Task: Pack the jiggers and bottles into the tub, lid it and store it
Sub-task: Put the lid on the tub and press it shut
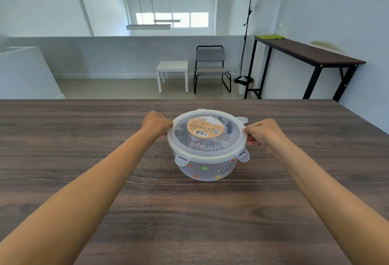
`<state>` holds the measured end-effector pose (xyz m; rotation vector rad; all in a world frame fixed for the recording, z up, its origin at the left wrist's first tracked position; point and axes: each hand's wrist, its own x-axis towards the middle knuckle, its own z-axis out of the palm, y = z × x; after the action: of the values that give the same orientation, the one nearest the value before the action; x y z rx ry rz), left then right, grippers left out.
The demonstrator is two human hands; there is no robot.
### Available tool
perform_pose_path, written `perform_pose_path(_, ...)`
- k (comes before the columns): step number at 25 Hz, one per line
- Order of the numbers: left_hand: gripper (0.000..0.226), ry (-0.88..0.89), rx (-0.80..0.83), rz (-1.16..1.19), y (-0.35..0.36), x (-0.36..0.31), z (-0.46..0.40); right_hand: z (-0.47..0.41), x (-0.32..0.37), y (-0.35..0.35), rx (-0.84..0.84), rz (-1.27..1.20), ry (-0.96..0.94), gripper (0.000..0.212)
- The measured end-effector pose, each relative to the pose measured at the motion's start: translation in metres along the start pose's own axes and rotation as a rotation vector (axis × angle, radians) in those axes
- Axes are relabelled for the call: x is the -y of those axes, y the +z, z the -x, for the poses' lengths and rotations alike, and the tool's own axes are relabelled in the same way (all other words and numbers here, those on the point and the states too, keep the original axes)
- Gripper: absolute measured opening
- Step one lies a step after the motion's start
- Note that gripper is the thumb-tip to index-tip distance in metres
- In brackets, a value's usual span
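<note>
A round translucent tub (205, 170) with coloured dots and printed words stands on the dark wooden table (126, 201), a little beyond its middle. A clear ribbed lid (202, 149) with a tan round label sits on top of it. Dark shapes, the jiggers and bottles, show dimly through the lid. Three of the lid's clip flaps are visible and stick outward. My left hand (156, 124) grips the tub's left rim. My right hand (265, 133) grips the right rim, thumb on the lid's edge.
Beyond the table's far edge are a small white side table (172, 69), a grey chair (211, 67), a floor lamp (247, 33) and a long dark console table (305, 53) along the right wall. A low white wall crosses behind them.
</note>
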<state>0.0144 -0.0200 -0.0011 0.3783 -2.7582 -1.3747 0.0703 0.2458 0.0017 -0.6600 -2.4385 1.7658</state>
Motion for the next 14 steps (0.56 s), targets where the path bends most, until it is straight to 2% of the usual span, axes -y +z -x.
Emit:
perform_pose_path(4, 0.012, 0.067, 0.037, -0.197, 0.002, -0.009, 0.005, 0.005, -0.005, 0.002, -0.055, 0.152, -0.084, 0.017)
perform_pose_path(6, 0.042, 0.180, -0.055, -0.471, 0.010, -0.014, 0.012, 0.010, -0.009, 0.003, -0.092, 0.277, -0.154, 0.023)
perform_pose_path(8, 0.051, 0.425, -0.119, -0.572, 0.024, -0.018, 0.021, 0.018, -0.016, 0.008, -0.189, 0.331, -0.303, 0.026)
perform_pose_path(10, 0.054, 0.579, 0.002, -0.583, 0.040, -0.022, 0.026, 0.039, -0.027, 0.016, -0.295, 0.293, -0.510, 0.024)
perform_pose_path(12, 0.054, 0.582, 0.158, -0.632, 0.050, -0.022, 0.024, 0.066, -0.041, 0.026, -0.362, 0.195, -0.701, 0.022)
perform_pose_path(14, 0.054, 0.554, 0.247, -0.730, 0.053, -0.021, 0.019, 0.088, -0.058, 0.037, -0.423, 0.130, -0.793, 0.022)
